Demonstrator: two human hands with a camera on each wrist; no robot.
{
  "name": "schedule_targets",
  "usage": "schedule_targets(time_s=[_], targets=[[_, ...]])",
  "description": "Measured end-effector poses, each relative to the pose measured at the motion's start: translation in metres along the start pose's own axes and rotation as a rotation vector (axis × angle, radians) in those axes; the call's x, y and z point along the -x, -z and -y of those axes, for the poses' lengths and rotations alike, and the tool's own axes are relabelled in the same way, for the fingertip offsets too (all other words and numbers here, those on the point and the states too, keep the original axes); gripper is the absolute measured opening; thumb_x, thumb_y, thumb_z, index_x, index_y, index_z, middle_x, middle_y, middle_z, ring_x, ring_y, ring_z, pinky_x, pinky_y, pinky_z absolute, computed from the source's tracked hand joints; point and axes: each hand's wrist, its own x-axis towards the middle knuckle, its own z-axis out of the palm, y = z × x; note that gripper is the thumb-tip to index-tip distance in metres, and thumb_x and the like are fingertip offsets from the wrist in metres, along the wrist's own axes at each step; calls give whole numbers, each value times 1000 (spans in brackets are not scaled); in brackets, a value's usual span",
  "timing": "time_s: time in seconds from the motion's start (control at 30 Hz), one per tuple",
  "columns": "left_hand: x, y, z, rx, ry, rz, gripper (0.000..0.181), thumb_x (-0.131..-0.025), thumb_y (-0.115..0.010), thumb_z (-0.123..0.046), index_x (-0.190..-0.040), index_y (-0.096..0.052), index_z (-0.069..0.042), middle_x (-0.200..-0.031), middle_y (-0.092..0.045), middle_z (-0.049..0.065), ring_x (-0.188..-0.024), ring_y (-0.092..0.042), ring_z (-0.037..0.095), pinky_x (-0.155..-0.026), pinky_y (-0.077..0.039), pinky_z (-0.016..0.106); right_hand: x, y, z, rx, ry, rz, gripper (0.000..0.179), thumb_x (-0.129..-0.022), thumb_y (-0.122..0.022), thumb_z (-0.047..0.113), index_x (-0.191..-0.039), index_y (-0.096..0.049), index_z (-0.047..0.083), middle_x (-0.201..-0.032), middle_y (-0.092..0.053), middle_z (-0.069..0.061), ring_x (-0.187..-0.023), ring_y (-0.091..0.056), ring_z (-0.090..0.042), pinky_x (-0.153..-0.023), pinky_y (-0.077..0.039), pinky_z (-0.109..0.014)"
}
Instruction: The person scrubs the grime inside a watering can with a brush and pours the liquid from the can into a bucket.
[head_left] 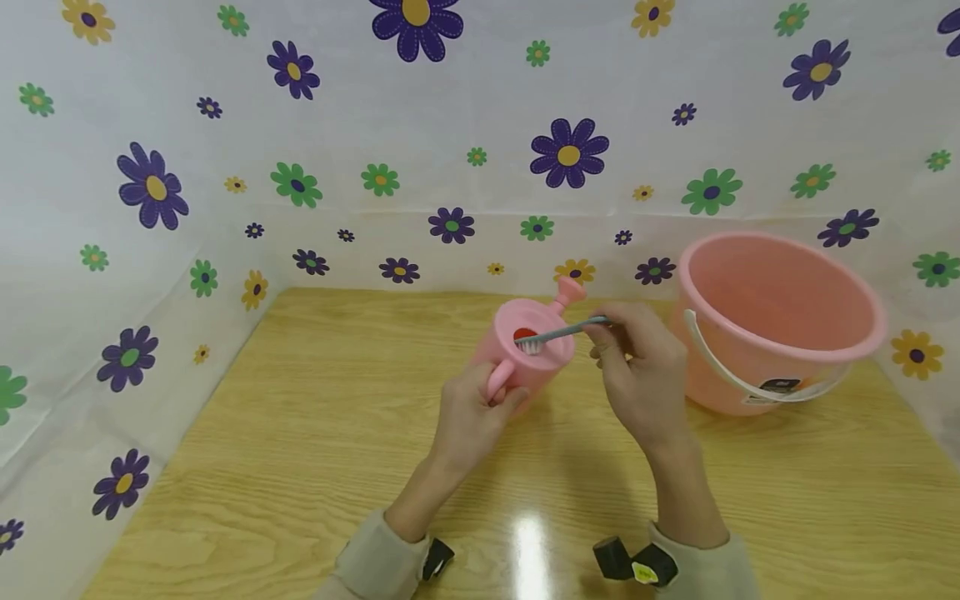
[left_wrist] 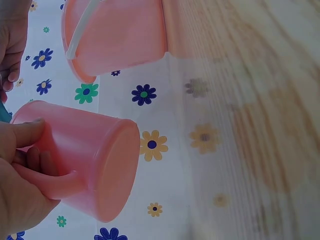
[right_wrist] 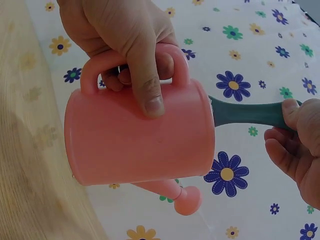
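Observation:
My left hand [head_left: 471, 417] grips the handle of a pink watering can [right_wrist: 140, 135], its thumb lying along the can's side. The can is held tilted above the table; its base shows in the left wrist view, and its sprinkler spout [right_wrist: 188, 200] points away from me. My right hand [head_left: 645, 371] pinches the end of a teal-handled brush [right_wrist: 250, 113]. The brush's white bristles [head_left: 531, 347] are at the can's top opening, where a red patch [head_left: 524, 335] shows. How far the bristles reach inside cannot be told.
A large pink bucket [head_left: 705, 358] with a white bail handle stands on the wooden table [head_left: 300, 433], right of my right hand. A white flower-patterned sheet [head_left: 465, 108] rises behind the table and along both sides.

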Motion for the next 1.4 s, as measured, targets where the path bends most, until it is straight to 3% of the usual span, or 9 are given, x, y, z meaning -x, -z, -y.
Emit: schedule_targets(time_s=[0.2, 0.47, 0.77, 1.0, 1.2, 1.4], targets=[[1, -3, -2, 12, 1, 25, 40, -76, -81, 4, -65, -44, -8, -63, -40, -3, -60, -44, 13, -55, -38, 20, -1, 5, 1, -26, -26, -27, 12, -85, -67, -14, -95, -67, -7, -77, -64, -15, -61, -55, -8, -60, -47, -12], [4, -4, -1, -8, -22, 50, 41, -76, -82, 4, -67, -44, -8, -65, -38, -4, -62, -42, 13, -55, -35, 19, 0, 3, 5, -14, -78, -122, 8, -83, -70, -13, -91, -69, -10, -78, -68, -17, -63, -57, -2, -60, -49, -13], [1, -7, 0, 14, -3, 80, 40, -78, -81, 1, -66, -44, -7, -65, -37, -4, -62, -43, 13, -56, -36, 20, -6, -5, 10, -86, -164, -268, 7, -90, -67, -5, -94, -71, -10, -77, -67, -19, -59, -55, -6, -57, -48, -15], [1, -5, -1, -27, -21, 78, 36, -76, -82, 1, -69, -47, -6, -65, -39, -3, -61, -43, 12, -55, -35, 20, -9, -8, 13, -80, -230, -348, 10, -92, -67, 0, -93, -73, -8, -71, -66, -8, -54, -54, -8, -53, -46, -16], [1, -1, -3, -30, -24, 69, 37, -76, -82, 3, -68, -47, -6, -65, -39, -3, -61, -44, 12, -55, -36, 20, -9, -9, 13, -82, -270, -360, 11, -92, -68, 2, -94, -73, -7, -70, -64, 3, -51, -55, -11, -51, -46, -16], [1, 1, -2, -44, -25, 63, 38, -75, -82, 3, -69, -46, -6, -65, -39, -3, -61, -43, 11, -54, -36, 20, -9, -11, 10, -147, -191, -311, 8, -90, -67, -5, -93, -71, -11, -74, -67, -10, -54, -56, -8, -52, -48, -15]])
